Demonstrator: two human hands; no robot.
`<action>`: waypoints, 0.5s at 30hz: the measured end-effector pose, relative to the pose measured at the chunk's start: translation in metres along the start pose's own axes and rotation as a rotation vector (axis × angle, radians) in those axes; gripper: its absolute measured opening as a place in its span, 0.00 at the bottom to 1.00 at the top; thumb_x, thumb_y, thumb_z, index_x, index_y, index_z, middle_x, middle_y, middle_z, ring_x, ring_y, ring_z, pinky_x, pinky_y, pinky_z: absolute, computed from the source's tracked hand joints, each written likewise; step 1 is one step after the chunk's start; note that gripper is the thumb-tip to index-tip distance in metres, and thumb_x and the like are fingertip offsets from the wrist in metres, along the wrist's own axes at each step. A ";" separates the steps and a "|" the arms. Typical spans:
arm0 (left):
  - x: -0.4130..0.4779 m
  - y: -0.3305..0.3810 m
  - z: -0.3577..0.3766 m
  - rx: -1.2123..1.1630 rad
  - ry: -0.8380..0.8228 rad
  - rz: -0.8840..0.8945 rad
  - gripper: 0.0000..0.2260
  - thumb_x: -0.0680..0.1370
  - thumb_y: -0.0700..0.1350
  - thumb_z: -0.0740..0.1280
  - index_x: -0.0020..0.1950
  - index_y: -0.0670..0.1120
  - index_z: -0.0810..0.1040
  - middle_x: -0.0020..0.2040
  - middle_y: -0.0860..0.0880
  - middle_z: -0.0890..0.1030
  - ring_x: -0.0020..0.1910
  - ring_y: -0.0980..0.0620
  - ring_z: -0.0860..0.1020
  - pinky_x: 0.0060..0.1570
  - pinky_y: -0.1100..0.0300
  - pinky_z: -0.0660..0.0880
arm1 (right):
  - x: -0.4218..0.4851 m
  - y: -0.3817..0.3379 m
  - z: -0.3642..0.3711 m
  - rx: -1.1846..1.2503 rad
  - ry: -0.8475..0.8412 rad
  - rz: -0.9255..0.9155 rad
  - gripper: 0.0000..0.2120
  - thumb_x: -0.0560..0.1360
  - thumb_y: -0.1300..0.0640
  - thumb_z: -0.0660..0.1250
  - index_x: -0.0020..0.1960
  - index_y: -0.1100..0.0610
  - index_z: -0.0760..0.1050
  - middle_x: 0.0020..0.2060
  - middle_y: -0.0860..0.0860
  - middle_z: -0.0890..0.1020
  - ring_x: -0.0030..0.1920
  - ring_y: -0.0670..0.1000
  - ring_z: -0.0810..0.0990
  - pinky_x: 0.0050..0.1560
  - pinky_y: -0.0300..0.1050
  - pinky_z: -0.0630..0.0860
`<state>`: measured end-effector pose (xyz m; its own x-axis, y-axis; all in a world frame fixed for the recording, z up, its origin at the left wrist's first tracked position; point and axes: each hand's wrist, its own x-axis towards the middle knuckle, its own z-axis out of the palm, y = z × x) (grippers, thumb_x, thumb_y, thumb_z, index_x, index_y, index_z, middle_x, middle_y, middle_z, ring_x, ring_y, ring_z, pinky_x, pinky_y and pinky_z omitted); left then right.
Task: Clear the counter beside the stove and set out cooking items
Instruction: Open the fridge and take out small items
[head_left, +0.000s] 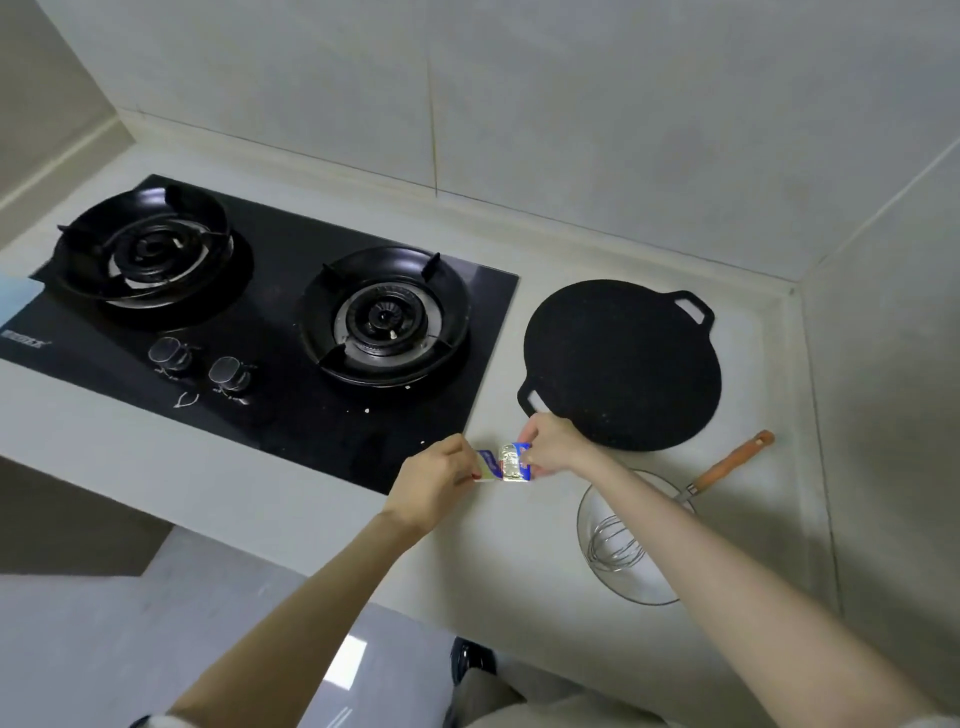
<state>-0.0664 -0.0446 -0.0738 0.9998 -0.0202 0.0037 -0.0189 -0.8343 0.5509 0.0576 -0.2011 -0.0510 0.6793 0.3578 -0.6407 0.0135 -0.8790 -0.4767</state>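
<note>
A small blue, white and silver foil packet (503, 461) lies low over the pale counter (509, 551), just right of the black gas stove (270, 312). My left hand (434, 486) pinches its left end and my right hand (550, 444) pinches its right end. A flat black griddle pan (623, 364) with two loop handles rests on the counter right behind my right hand. A glass bowl (618, 577) holding a metal whisk (615, 545) sits to the right, partly under my right forearm.
A wooden-handled utensil (730, 462) leans on the bowl's far rim. The stove has two burners and two knobs (200, 364). Tiled walls close the counter at the back and right. The counter's front edge drops to the floor, where a dark shoe (470, 657) shows.
</note>
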 end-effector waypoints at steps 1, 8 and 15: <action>0.001 -0.001 0.001 0.004 -0.013 -0.007 0.06 0.71 0.38 0.73 0.45 0.46 0.80 0.46 0.52 0.77 0.37 0.55 0.73 0.32 0.68 0.66 | 0.001 0.000 0.001 0.022 0.010 0.005 0.11 0.72 0.69 0.64 0.52 0.62 0.80 0.50 0.59 0.83 0.48 0.58 0.84 0.50 0.52 0.82; 0.001 -0.008 -0.002 0.081 -0.104 -0.026 0.05 0.75 0.40 0.68 0.47 0.49 0.80 0.50 0.53 0.78 0.45 0.53 0.76 0.36 0.64 0.66 | 0.003 0.002 0.005 -0.031 0.174 -0.038 0.14 0.71 0.66 0.65 0.55 0.58 0.79 0.52 0.56 0.82 0.49 0.55 0.83 0.46 0.50 0.82; -0.013 -0.003 -0.030 0.094 -0.048 -0.084 0.12 0.78 0.42 0.62 0.58 0.53 0.79 0.58 0.57 0.76 0.56 0.55 0.74 0.41 0.63 0.70 | -0.025 -0.017 -0.016 -0.052 0.260 -0.167 0.11 0.75 0.59 0.64 0.56 0.53 0.79 0.52 0.51 0.83 0.52 0.52 0.81 0.54 0.47 0.77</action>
<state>-0.0795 -0.0253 -0.0509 0.9964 0.0278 -0.0801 0.0622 -0.8820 0.4671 0.0517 -0.1998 -0.0169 0.8296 0.4117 -0.3772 0.1739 -0.8324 -0.5262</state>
